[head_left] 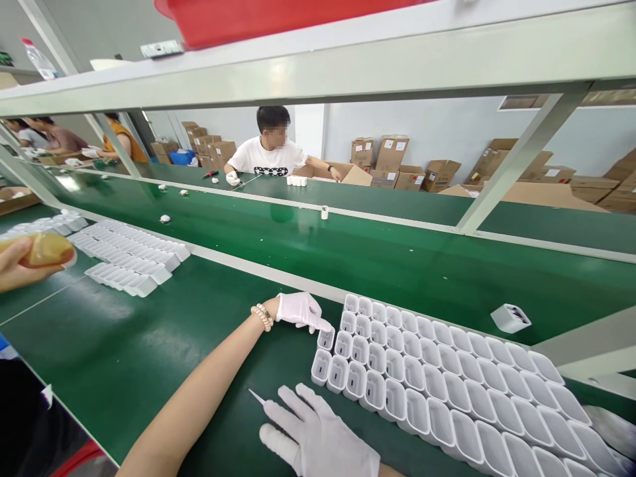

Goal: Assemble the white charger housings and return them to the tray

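Observation:
My left hand [301, 311], in a white glove with a bead bracelet at the wrist, has its fingers bent and drawn together. Its foremost fingertip rests on the rim of a small white plastic cup [325, 339] at the left end of a row. Nearer to me, my gloved right hand [318, 430] is spread palm down above the green table, clear of the cups. A thin pale point sticks out beyond one of its fingertips; what it is I cannot make out. Several rows of open white cups [395, 397] stand upright to the right, some with a dark slot inside.
A green conveyor belt [278, 245] runs behind the table, carrying a tipped white cup [511, 318] and an upright one [324, 212]. More white cups [129, 252] stand at left, near another person's hand [14, 262]. A shelf beam [318, 69] crosses overhead. A co-worker [271, 149] sits opposite.

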Available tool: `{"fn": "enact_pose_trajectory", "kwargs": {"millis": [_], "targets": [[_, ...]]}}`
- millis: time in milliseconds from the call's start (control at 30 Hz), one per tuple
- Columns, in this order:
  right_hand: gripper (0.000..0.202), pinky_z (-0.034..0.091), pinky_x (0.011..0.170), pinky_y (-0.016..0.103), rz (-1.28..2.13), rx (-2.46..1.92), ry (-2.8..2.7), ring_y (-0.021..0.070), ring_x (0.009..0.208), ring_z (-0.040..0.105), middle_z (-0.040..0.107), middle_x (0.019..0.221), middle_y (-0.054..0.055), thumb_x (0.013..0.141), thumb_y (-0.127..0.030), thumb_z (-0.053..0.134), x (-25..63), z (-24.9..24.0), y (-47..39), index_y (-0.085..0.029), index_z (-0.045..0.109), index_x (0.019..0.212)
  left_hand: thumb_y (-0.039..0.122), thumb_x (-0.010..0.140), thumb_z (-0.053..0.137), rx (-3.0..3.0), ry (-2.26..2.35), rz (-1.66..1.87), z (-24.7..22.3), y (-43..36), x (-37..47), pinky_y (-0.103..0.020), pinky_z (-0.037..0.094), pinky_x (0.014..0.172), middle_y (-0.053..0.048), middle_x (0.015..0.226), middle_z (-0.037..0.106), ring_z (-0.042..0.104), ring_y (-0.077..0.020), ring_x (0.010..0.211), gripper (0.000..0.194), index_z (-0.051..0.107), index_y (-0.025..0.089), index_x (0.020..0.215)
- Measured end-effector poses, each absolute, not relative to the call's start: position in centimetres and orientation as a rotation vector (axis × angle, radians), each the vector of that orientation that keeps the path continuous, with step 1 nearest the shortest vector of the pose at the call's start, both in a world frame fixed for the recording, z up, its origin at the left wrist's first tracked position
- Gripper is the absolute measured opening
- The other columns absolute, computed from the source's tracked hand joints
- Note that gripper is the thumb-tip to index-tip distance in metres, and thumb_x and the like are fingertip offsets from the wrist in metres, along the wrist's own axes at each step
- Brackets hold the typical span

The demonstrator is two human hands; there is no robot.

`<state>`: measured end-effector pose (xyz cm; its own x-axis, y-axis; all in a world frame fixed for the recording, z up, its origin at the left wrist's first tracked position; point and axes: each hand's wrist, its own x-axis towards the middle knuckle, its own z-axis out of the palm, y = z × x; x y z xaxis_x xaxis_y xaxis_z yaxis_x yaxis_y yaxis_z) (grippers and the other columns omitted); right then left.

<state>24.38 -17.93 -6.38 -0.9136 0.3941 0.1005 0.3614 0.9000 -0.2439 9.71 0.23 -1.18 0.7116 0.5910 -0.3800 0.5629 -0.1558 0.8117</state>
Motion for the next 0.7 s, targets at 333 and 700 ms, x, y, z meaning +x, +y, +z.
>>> {"fn": "enact_pose_trajectory", "kwargs": {"millis": [333,700], "targets": [[0.040,0.035,0.112,0.043,0.352,-0.594,-2.913,0.0242,0.139,0.042,0.047,0.152,0.004,0.105,-0.038,0.033,24.34,-6.44,-17.80,-0.025,0.050,0.138,0.073,0.064,0.072,1.812,0.912,0.045,-1.23,0.21,9.72,-0.024,0.023,0.047,0.004,0.036,0.040,0.036,-0.0075,0.041,0.060,0.065,0.015,0.051],[0.040,0.035,0.112,0.041,0.320,-0.622,-2.918,0.0228,0.138,0.043,0.047,0.152,0.003,0.105,-0.037,0.034,24.34,-6.30,-18.00,-0.027,0.051,0.139,0.072,0.063,0.073,1.810,0.919,0.057,-1.52,0.25,9.66,-0.023,0.024,0.047,0.005,0.036,0.040,0.035,-0.0071,0.040,0.058,0.065,0.015,0.051]]}}
